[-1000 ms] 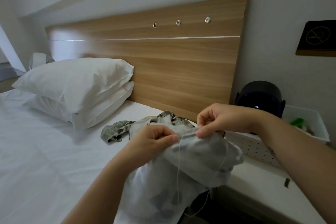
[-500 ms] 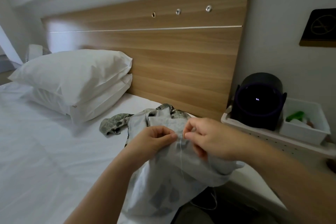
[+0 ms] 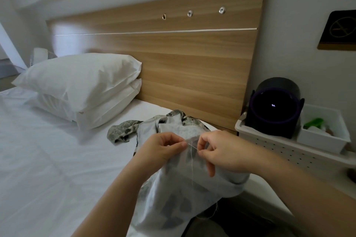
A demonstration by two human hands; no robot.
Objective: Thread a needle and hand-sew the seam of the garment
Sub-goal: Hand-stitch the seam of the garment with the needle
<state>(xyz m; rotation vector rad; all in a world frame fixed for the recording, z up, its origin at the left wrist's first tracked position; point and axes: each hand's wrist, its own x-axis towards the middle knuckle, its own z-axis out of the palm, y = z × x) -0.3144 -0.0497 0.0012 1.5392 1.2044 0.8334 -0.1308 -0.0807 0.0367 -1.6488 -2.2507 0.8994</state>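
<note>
A pale grey garment (image 3: 173,194) with a dark leafy print lies bunched on the bed edge and drapes down toward me. My left hand (image 3: 161,150) pinches a fold of the fabric at its upper edge. Just to its right, my right hand (image 3: 221,152) pinches a thin needle (image 3: 193,146) that points into the fabric beside the left fingertips. A fine pale thread (image 3: 192,167) hangs straight down from the needle over the cloth.
Two white pillows (image 3: 82,84) are stacked against the wooden headboard (image 3: 173,59) on the white bed sheet (image 3: 38,159). To the right, a white perforated shelf (image 3: 285,150) carries a round dark device (image 3: 275,107) and a white bin (image 3: 325,132) with a green item.
My right hand came down from above the fabric edge and moved left, close to my left hand, now with the needle at the cloth. The left hand kept its pinch.
</note>
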